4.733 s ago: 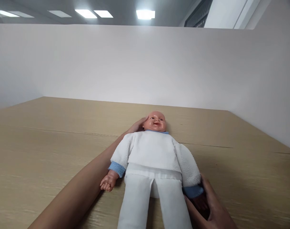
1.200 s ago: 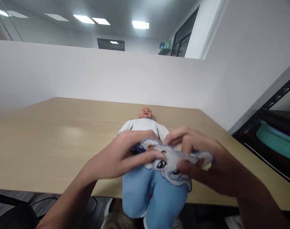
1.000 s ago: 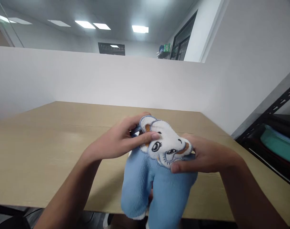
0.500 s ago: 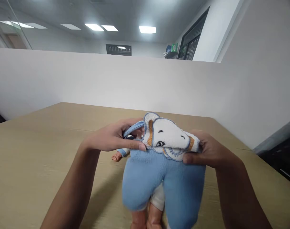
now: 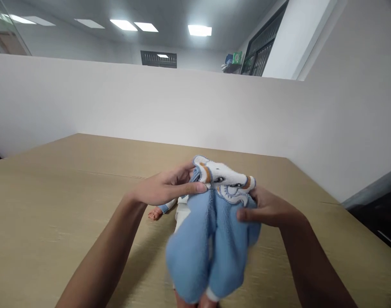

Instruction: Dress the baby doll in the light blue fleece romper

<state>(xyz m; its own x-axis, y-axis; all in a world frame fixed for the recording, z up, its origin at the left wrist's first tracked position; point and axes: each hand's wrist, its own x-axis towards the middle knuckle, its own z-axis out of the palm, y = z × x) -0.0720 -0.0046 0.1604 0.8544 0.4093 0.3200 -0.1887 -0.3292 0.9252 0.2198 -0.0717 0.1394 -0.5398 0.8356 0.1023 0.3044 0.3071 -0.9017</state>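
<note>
Soft blue trousers (image 5: 192,244) hang from two gripping hands above a doll (image 5: 155,213) lying on a table.

The plush trousers droop in two puffy legs, a white hem showing on one; at the waist a folded white animal face (image 5: 225,173) has orange patches, blue edging and stitched eyes. The left hand (image 5: 171,186) pinches one waist corner, thumb in front; the right hand (image 5: 266,207) grips the other. The doll, mostly hidden behind the cloth, shows a blue-cuffed arm and bits of its legs. Pale wood-grained tabletop (image 5: 70,205) stretches wide to the left and runs rightward to a slanting edge; its far edge meets a plain white wall (image 5: 150,102). Over that, lit ceiling panels (image 5: 199,30) and a barred window (image 5: 158,59).
</note>
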